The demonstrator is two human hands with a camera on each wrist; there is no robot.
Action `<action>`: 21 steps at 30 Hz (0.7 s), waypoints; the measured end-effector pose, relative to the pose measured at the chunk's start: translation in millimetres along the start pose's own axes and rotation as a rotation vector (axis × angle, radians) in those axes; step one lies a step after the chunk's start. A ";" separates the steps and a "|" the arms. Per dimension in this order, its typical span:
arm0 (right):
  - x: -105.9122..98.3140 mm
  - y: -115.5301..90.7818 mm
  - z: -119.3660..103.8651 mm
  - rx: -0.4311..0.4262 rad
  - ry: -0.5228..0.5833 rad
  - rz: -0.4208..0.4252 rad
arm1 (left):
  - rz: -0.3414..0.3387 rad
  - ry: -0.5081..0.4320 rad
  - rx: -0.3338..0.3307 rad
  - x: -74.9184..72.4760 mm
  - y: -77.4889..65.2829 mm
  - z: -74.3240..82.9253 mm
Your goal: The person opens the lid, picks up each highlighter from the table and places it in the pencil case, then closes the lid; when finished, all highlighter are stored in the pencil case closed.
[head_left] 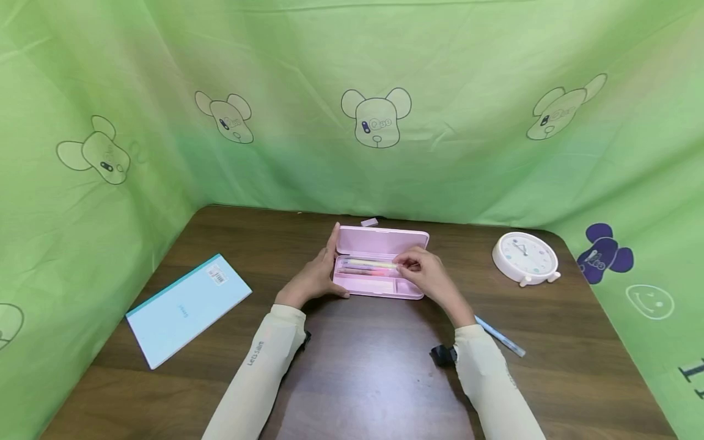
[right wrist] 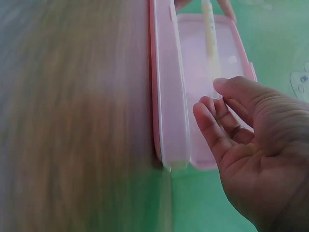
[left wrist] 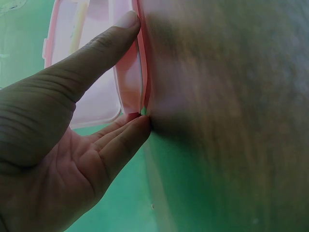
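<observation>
A pink pencil case (head_left: pixel 365 286) lies with its lid (head_left: pixel 379 241) raised, several pens (head_left: pixel 360 271) inside. My left hand (head_left: pixel 315 278) holds the case by its left end, thumb at the front corner and fingers reaching back along the lid's edge. In the left wrist view the thumb (left wrist: pixel 104 46) presses on the near side of the case. The right hand (head_left: pixel 423 272) pinches the right end of a pale yellow pen (right wrist: pixel 210 41) between thumb and fingers. That pen is above the open case; its far end comes near the left hand in the right wrist view.
A light blue notebook (head_left: pixel 189 310) lies at the left. On the right are a white round clock (head_left: pixel 526 258) and a blue pen (head_left: pixel 500 336) beside my right forearm. Behind the case sits a small eraser-like block (head_left: pixel 370 222), near the green curtain (head_left: pixel 308 177).
</observation>
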State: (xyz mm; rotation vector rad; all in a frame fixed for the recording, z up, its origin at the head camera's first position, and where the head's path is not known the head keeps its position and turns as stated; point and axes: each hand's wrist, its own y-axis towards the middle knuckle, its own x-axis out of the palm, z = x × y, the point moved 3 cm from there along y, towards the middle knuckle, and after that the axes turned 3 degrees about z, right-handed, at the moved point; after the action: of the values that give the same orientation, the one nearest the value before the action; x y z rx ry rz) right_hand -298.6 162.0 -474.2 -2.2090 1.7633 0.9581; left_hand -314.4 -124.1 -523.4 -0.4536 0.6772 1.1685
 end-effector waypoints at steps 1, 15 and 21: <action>1.9 1.0 -1.1 -0.002 0.001 0.000 | 0.000 0.000 0.001 -0.3 -0.6 1.0; 4.2 1.3 -4.6 -0.018 -0.065 0.000 | -0.025 0.000 -0.032 -10.7 -12.0 28.0; -6.7 -9.8 0.3 -0.035 -0.121 0.018 | -0.035 0.001 -0.020 -17.6 -18.6 39.6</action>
State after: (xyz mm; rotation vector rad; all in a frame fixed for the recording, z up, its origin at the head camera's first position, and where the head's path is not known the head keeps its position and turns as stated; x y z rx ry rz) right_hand -290.3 170.5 -473.1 -2.1103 1.7283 1.1102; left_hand -291.2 -116.7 -483.1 -0.4810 0.6572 1.1429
